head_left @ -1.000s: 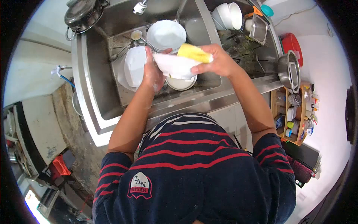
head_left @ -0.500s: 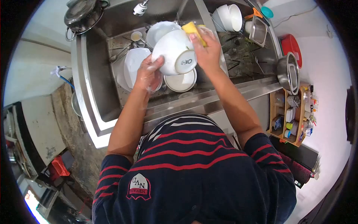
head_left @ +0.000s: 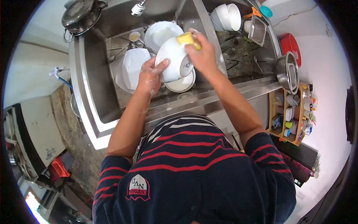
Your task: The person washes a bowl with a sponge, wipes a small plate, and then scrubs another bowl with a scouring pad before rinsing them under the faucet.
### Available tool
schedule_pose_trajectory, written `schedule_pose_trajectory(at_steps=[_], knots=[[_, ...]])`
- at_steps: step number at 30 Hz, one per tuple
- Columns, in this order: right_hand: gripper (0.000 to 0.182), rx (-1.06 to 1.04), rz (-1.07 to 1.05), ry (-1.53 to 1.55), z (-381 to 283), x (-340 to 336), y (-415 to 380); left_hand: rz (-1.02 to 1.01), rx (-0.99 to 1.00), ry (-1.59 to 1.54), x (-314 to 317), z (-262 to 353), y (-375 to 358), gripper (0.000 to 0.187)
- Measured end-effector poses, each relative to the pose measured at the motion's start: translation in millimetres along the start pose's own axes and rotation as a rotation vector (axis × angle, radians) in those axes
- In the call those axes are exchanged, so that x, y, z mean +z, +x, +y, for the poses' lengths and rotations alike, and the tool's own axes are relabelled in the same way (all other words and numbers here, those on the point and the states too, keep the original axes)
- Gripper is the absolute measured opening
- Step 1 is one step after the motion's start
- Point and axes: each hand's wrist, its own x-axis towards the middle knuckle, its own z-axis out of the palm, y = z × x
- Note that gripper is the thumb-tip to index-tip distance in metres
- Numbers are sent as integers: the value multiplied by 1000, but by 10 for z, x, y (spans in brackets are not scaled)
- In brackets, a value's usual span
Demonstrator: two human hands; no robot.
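Observation:
A white bowl [head_left: 169, 59] is tilted on its side over the sink, its marked base facing me. My left hand [head_left: 150, 76] grips its left side, with the thumb on the outer wall and suds on the skin. In my right hand [head_left: 203, 54] is a yellow sponge [head_left: 184, 38], pressed against the upper right of the bowl; this hand is slightly blurred. Behind the bowl sits a stack of white plates [head_left: 162, 31]. To its left lies a squarish white dish [head_left: 135, 65], and beneath the bowl is a round white plate [head_left: 182, 85], partly covered.
A faucet [head_left: 138, 9] overhangs the basin's far side. Spoons [head_left: 112, 58] and a small cup [head_left: 134, 36] lie at left. White bowls [head_left: 234, 17] and a steel tray [head_left: 257, 31] occupy the right basin. A dark pot [head_left: 80, 16] stands on the left corner.
The bowl has turned a little, with its base now facing further right. My right hand and the sponge have shifted slightly down and left along the bowl's side. My left hand keeps its grip.

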Motion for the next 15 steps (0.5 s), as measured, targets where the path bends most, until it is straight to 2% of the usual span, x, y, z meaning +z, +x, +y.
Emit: schedule_pose_trajectory(at_steps=[1, 2, 3, 5, 6, 7, 9, 10, 11, 12, 13, 14, 15], knots=[[27, -145, -30, -40, -152, 28, -54, -18, 14, 50, -5, -23, 4, 33], [31, -428, -64, -139, -418, 26, -86, -35, 22, 103, -22, -59, -15, 32], [31, -421, -62, -137, -517, 50, -112, -34, 15, 107, -59, -113, -22, 32], [29, -521, -180, -268, -607, 68, -108, -76, 157, 46, -112, -203, 19, 29], [32, -373, -124, -187, -439, 62, -46, -79, 154, 46, -87, -185, 11, 29], [32, -374, -125, -187, -280, 61, 49, -72, 96, 136, -46, -137, -4, 28], [41, 186, -122, 14, -143, 72, 181, -60, 40, 222, 17, -74, -58, 27], [47, -144, -73, -170, -161, 119, 128, -46, 38, 275, 50, -48, -82, 27], [47, -148, -77, -169, -183, 144, 47, -28, 35, 327, 59, -33, -91, 27], [45, -380, -159, -202, -427, 135, -61, -22, 32, 326, 25, -76, -95, 27], [43, -610, -235, -235, -581, 131, -147, -35, 116, 177, -17, -142, -90, 28], [41, -630, -315, -174, -615, 132, -186, -52, 199, 29, -47, -192, -69, 29], [41, -631, -310, -178, -548, 107, -170, -57, 200, 30, -37, -190, -37, 29]])
